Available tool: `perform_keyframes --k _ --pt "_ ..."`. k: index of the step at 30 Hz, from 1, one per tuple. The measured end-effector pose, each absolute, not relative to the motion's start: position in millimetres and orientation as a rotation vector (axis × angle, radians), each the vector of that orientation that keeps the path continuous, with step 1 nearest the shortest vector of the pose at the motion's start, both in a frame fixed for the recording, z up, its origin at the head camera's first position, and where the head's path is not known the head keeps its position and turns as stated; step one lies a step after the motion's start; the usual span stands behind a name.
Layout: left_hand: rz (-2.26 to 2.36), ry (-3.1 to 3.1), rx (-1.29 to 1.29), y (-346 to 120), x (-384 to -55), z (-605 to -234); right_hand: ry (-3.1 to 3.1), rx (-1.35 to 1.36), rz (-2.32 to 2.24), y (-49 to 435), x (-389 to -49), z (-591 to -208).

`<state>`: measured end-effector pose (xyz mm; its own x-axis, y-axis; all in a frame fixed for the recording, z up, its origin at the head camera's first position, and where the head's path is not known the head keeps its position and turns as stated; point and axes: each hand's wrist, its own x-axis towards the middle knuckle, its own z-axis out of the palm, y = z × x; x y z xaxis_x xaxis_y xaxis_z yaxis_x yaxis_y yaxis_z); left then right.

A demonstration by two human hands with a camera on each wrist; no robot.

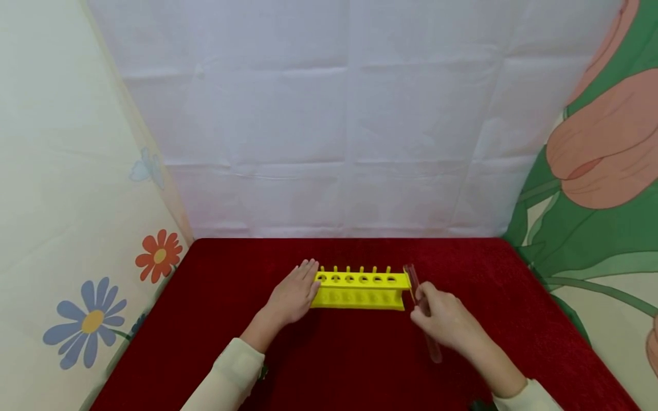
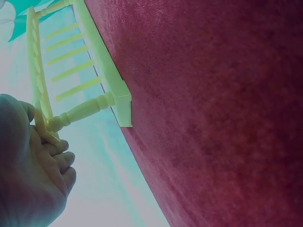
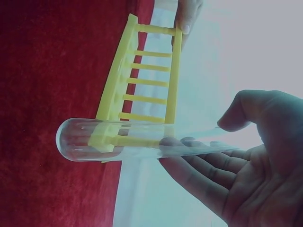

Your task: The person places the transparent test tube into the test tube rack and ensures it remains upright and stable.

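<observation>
A yellow test tube rack [image 1: 360, 281] stands on the red cloth, with a row of holes along its top and upright pegs at the back. My left hand [image 1: 295, 292] grips the rack's left end at the upper plate; in the left wrist view the fingertips [image 2: 66, 161] lie around that plate's corner. Beside the rack's right end, my right hand [image 1: 444, 317] holds a clear test tube [image 3: 75, 139] between thumb and fingers. The tube is tilted in the head view, its rounded end [image 1: 436, 355] nearer me. In the right wrist view it overlaps the rack's near end.
Red velvety cloth [image 1: 329, 365] covers the table. A creased white sheet [image 1: 329, 125] hangs behind it. Flower-printed sheets flank both sides, with a blue flower [image 1: 92, 322] on the left and a large pink bloom [image 1: 606, 142] on the right.
</observation>
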<state>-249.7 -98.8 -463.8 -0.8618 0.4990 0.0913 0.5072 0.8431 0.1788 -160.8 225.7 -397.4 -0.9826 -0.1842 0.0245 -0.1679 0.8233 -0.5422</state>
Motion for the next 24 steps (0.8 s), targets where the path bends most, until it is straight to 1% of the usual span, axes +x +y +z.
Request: perform_keyframes --k 24 --pt "-0.362 -2.972 -0.794 -98.5 -249.1 -465.8 3.001 -0.254 -0.882 218.6 -166.0 -392.7"
